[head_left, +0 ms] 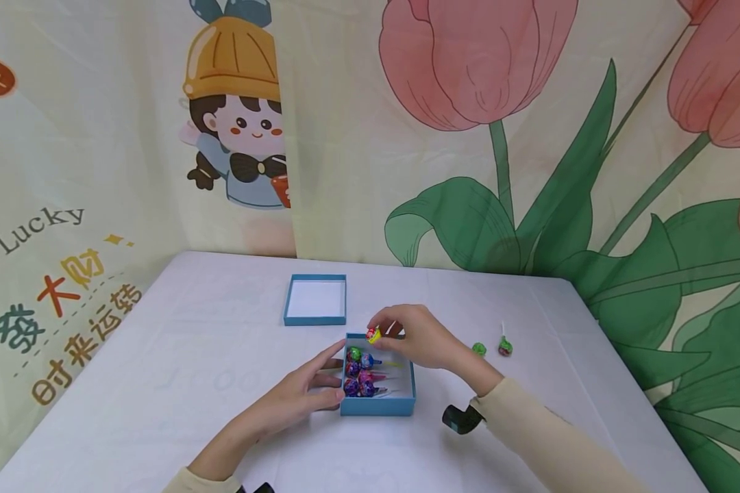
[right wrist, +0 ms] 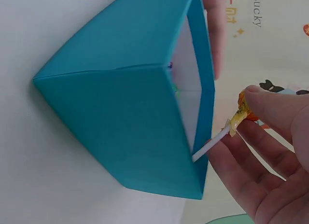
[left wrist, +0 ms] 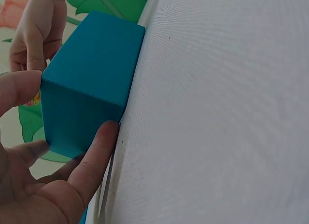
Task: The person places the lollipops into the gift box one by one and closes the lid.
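A lollipop in a yellow and red wrapper (head_left: 373,335) is pinched between the thumb and fingers of my right hand (head_left: 421,335), over the far end of an open blue box (head_left: 377,407). Its white stick (right wrist: 211,144) slants down to the box's rim in the right wrist view. Several wrapped lollipops (head_left: 360,376) lie inside, with purple, pink, blue and green heads towards the left wall. My left hand (head_left: 299,389) rests against the box's left side. In the left wrist view, its extended fingers (left wrist: 99,149) touch the blue wall.
Behind the box lies a blue-edged lid (head_left: 314,320) with its white inside facing up. To the right, beyond my forearm, are a green-wrapped lollipop (head_left: 479,348) and a green and red one (head_left: 505,346). A white cloth (head_left: 222,356) covers the table; printed curtains hang behind.
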A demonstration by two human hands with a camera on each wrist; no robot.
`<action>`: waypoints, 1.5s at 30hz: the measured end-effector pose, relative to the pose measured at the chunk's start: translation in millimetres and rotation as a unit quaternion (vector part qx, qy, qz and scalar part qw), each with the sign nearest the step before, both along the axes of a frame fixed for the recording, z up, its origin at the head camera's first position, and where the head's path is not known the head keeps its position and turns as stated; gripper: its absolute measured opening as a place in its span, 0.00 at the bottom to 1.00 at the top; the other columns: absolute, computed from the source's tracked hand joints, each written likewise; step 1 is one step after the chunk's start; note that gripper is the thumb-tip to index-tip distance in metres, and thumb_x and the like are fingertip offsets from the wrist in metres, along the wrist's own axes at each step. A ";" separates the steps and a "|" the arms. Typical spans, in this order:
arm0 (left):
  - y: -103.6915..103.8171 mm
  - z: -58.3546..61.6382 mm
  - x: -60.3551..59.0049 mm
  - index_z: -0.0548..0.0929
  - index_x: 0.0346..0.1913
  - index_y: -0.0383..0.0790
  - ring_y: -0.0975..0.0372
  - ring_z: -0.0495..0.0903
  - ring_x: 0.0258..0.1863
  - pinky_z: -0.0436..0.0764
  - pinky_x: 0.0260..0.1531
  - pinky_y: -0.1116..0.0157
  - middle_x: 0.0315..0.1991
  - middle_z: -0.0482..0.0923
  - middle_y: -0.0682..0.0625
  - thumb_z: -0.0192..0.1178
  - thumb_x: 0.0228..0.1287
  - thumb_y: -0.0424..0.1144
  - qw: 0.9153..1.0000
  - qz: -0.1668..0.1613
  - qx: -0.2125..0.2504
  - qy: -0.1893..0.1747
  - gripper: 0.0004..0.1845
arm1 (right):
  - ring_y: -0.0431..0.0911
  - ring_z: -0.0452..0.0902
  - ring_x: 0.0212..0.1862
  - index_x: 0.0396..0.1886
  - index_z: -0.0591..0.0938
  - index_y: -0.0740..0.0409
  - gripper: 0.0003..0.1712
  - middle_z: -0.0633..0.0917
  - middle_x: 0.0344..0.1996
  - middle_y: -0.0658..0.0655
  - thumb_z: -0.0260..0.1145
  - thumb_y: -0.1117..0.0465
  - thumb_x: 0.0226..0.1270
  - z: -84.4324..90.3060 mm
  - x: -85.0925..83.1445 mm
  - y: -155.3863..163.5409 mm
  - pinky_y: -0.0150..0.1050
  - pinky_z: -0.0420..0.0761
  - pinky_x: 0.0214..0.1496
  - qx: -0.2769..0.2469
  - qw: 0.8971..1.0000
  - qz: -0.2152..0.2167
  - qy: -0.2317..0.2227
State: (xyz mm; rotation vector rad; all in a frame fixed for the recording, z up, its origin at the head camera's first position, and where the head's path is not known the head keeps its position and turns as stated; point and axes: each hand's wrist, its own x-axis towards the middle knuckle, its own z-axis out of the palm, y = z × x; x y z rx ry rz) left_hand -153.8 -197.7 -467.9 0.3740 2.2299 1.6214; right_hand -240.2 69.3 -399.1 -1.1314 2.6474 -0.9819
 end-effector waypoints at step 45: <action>-1.5 -1.7 0.5 0.52 0.87 0.61 0.43 0.73 0.72 0.73 0.67 0.34 0.79 0.64 0.37 0.64 0.77 0.50 1.000 -0.004 -0.007 0.002 0.44 | 0.44 0.81 0.39 0.50 0.88 0.56 0.10 0.86 0.37 0.48 0.76 0.61 0.71 -31.0 9.6 -13.2 0.27 0.82 0.42 0.105 0.993 0.035 0.040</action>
